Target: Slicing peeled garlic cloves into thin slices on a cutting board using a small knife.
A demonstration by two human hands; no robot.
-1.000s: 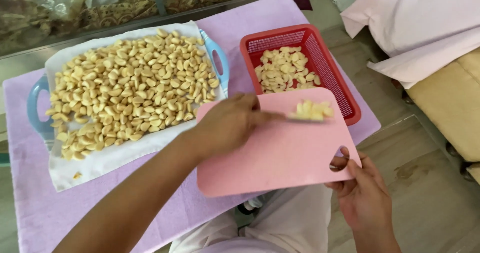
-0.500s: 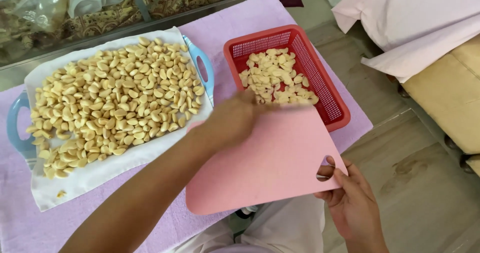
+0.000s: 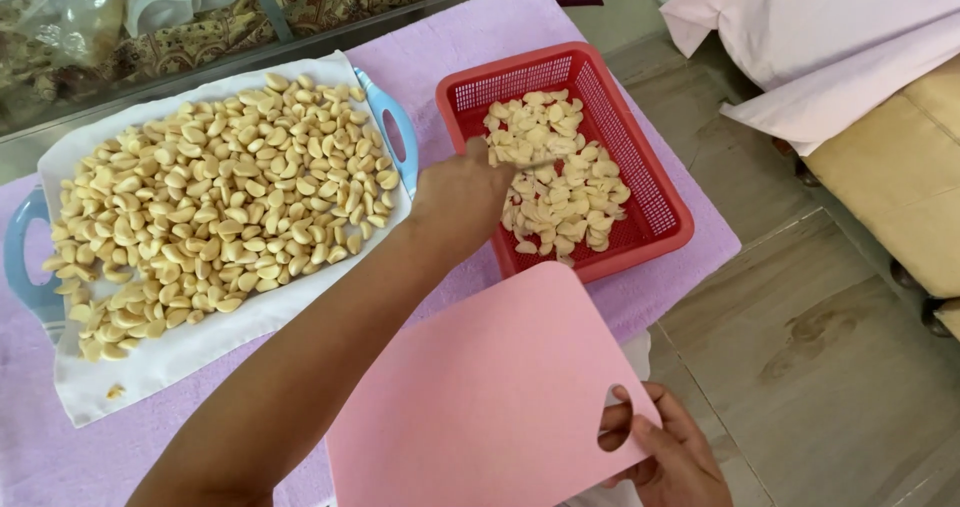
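Note:
My left hand [image 3: 462, 195] reaches over the near edge of a red mesh basket [image 3: 662, 168], fingers closed around a small knife whose blade [image 3: 528, 163] barely shows above the sliced garlic [image 3: 560, 192] inside. My right hand [image 3: 662, 457] grips a bare pink cutting board [image 3: 480, 397] by its handle hole, holding it low, just in front of the basket. To the left lies a blue-handled tray [image 3: 393, 132] lined with white cloth and heaped with peeled garlic cloves [image 3: 210, 207].
A purple cloth [image 3: 450, 47] covers the table under tray and basket. Tiled floor [image 3: 800, 337] lies to the right, with a cushioned seat [image 3: 900, 167] draped in pale pink fabric. A glass-fronted cabinet [image 3: 150, 17] stands behind the table.
The small pile of slices has gone from the board, which has dropped back toward me. My left hand has moved off the board and over the basket.

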